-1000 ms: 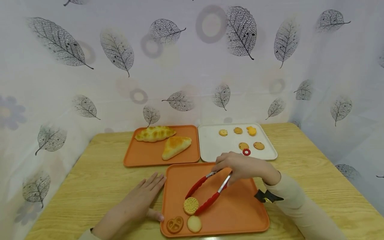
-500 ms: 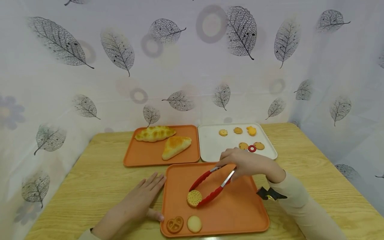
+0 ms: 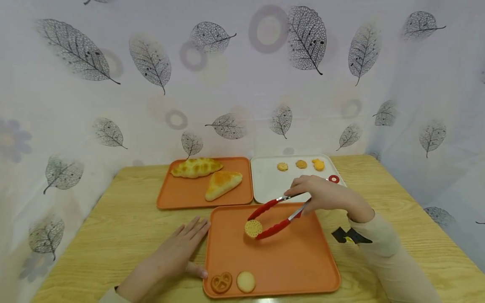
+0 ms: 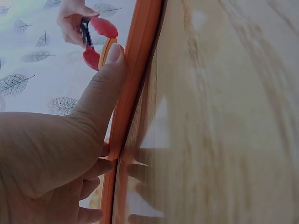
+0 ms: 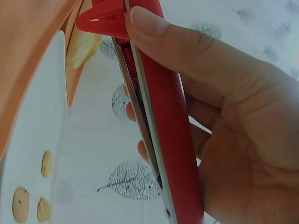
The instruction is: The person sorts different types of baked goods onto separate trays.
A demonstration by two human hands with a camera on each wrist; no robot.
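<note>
My right hand [image 3: 327, 195] grips red-and-silver tongs [image 3: 274, 229], thumb and fingers round the handles in the right wrist view. Between the red tips sits a round, dotted yellow cookie [image 3: 253, 228], over the upper middle of the near orange tray [image 3: 295, 263]. My left hand [image 3: 174, 250] lies flat along that tray's left edge, fingers straight; the left wrist view shows its thumb [image 4: 96, 88] against the rim. At the tray's front left lie a brown heart-shaped, pretzel-like cookie [image 3: 221, 282] and a plain round cookie [image 3: 246, 281].
A white tray [image 3: 265, 181] behind right holds small cookies, including a yellow-orange one [image 3: 318, 164]; my right hand hides part of it. Behind left, another orange tray [image 3: 176, 195] carries a braided bread [image 3: 197, 167] and a triangular pastry [image 3: 223, 185]. A leaf-print cloth hangs behind.
The right hand, tongs and dotted cookie have moved away from the tray's front left, back and to the right toward the white tray. The left hand stays put.
</note>
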